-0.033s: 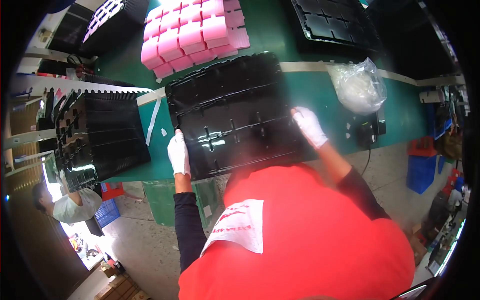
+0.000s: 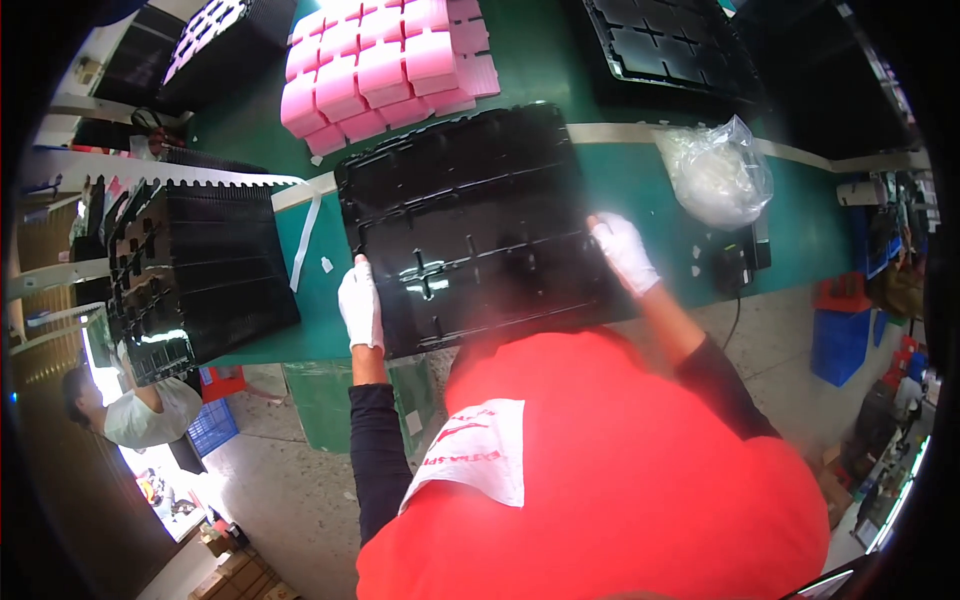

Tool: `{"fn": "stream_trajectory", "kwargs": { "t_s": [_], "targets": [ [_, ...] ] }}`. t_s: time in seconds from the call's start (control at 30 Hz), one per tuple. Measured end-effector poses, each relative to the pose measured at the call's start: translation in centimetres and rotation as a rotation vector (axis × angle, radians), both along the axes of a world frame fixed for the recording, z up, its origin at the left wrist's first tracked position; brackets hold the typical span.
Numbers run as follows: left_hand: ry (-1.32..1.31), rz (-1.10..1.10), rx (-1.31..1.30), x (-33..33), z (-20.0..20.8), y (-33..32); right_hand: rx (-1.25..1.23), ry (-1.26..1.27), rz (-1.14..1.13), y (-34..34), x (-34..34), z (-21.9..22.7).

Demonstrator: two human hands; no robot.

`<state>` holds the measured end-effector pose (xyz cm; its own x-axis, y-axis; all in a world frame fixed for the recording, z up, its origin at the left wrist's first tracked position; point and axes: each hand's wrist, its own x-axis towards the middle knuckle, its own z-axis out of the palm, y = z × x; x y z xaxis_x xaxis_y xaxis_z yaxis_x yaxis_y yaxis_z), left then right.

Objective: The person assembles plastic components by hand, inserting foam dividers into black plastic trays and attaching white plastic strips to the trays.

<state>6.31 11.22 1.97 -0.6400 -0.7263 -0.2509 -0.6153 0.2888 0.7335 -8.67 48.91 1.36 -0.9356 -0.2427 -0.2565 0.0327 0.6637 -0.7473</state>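
A black plastic tray with moulded ribs and cross-shaped marks lies in front of me, tilted slightly, its near edge close to my red shirt. Along its left edge my left hand, in a white glove with bare fingertips, grips the rim. My right hand, gloved the same way, holds the right edge. Each hand has its fingers closed against the tray, and part of them is hidden behind it. Whether the tray is a single sheet or several nested ones I cannot tell.
Pink foam blocks are stacked beyond the tray. On the left stands a stack of black trays; another black tray lies at the far right. A clear plastic bag sits right of my hand. A person is at the left.
The black tray has shifted slightly to the right, and both hands have moved with it. My grip looks the same.
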Motion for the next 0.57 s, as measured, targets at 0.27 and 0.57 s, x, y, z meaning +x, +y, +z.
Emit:
{"fn": "stream_trajectory", "kwargs": {
  "t_s": [0.27,0.57],
  "targets": [
    [-0.183,-0.265,-0.19,-4.7,0.5,2.9,0.205,0.247,-0.062,3.0,-0.3,1.2],
    [-0.308,-0.154,-0.145,-4.7,1.8,3.7,0.256,0.162,0.013,3.7,-1.1,0.8]
  ]
}}
